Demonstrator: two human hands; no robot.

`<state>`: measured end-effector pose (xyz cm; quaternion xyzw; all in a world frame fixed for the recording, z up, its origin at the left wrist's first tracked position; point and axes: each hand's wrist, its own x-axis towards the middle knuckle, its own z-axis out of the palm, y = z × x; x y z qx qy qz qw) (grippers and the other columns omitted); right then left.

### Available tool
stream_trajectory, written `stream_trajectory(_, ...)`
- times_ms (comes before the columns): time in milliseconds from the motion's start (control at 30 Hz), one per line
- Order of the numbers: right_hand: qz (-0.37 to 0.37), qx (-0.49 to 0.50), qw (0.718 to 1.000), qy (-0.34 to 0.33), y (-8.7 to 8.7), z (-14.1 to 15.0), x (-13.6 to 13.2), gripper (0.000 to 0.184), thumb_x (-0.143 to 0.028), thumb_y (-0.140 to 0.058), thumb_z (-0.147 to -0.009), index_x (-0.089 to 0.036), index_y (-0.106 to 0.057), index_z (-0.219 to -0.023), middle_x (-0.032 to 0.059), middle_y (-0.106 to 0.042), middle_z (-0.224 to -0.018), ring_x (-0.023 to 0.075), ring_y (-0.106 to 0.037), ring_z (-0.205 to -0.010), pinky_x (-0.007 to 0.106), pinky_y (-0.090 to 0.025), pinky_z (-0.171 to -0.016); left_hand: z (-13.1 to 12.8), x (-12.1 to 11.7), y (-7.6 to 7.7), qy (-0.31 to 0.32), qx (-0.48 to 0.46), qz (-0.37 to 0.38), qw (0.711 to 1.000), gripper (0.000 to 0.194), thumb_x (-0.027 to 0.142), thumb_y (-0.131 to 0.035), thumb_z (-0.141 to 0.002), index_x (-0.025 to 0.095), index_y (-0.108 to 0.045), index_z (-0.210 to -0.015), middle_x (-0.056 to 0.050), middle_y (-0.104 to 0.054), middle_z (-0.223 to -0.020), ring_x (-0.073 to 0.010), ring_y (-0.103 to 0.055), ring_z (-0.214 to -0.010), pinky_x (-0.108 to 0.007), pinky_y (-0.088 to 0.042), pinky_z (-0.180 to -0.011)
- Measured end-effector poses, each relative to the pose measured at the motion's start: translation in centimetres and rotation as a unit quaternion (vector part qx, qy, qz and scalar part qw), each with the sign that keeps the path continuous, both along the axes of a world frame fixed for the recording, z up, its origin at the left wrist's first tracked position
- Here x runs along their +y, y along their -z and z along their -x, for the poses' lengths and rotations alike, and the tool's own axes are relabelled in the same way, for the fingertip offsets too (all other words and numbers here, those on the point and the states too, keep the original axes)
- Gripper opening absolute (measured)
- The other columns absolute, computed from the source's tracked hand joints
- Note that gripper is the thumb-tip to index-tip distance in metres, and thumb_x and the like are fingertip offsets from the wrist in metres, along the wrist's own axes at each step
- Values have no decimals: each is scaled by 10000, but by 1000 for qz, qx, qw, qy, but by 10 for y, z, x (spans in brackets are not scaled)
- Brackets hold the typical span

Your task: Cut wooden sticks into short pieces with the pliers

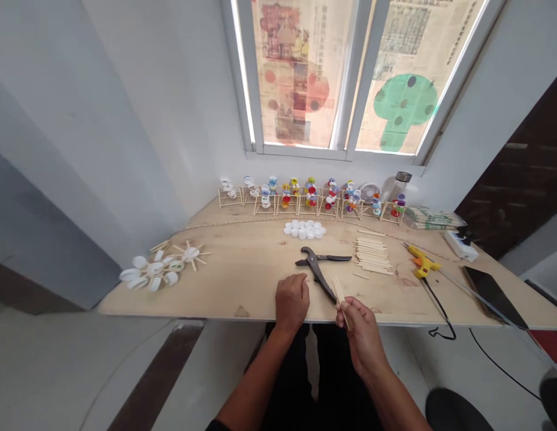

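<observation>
My right hand (358, 320) pinches a small bundle of thin wooden sticks (339, 291) at the table's front edge. Resting on the tabletop to its left, my left hand (291, 299) is curled into a loose fist, and nothing shows in it. Between and just beyond the hands lie dark-handled pliers (318, 269), jaws pointing away and left. Further right, many more wooden sticks (372, 256) lie in a stacked row. White bottle caps (304, 228) are grouped behind the pliers.
A yellow glue gun (422, 260), a phone (494, 296) and a power strip (460, 245) lie at right. Flower-like shapes of caps and sticks (153, 270) are at left. Stick frames with coloured caps (309, 197) line the back, near a bottle (399, 187) and packed sticks (433, 218).
</observation>
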<state>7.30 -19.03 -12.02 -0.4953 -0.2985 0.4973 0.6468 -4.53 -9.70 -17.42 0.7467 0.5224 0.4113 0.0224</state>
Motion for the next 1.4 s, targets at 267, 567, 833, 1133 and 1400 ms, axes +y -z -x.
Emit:
stream_trajectory(267, 6, -38, 999, 15, -1, 4, -9, 172, -311, -613, -697, -180, -565, -596, -24, -501, -534, 117, -424, -518, 244, -340, -553, 2, 0, 0, 16, -15, 7, 1000, 228, 152, -390, -809, 170, -598, -900, -64, -662, -822, -197, -596, -791, -342, -411, -744)
stream_trajectory(567, -2, -57, 998, 19, -2, 0, -8, 171, -327, -611, -696, -178, -570, -621, -23, -506, -534, 117, -412, -502, 237, -309, -515, 2, 1, 1, 24, -12, 7, 1000, 239, 160, -383, -807, 173, -606, -892, -69, -663, -816, -202, -597, -789, -346, -412, -737)
stream_trajectory(833, -3, -53, 998, 16, 3, -7, -8, 165, -307, -589, -711, -177, -565, -613, -30, -499, -532, 110, -406, -501, 238, -310, -528, 2, 1, 1, 17, -3, 5, 1000, 237, 155, -388, -800, 177, -605, -894, -67, -669, -825, -208, -601, -777, -347, -419, -733)
stream_trajectory(1133, -4, -56, 998, 26, 10, -18, -11, 169, -316, -581, -709, -183, -569, -606, -24, -523, -534, 115, -416, -496, 242, -320, -528, -1, 1, 0, 9, -4, 1, 1000, 253, 167, -378, -800, 180, -617, -880, -65, -676, -830, -205, -608, -761, -337, -437, -712)
stream_trajectory(1400, -9, -114, 993, 36, 9, -39, -9, 200, -291, -567, -729, -183, -559, -560, -38, -466, -501, 118, -394, -527, 239, -295, -543, -4, 0, -16, 67, 21, -2, 998, 211, 216, -402, -833, 199, -595, -915, -35, -658, -822, -183, -586, -791, -319, -409, -742)
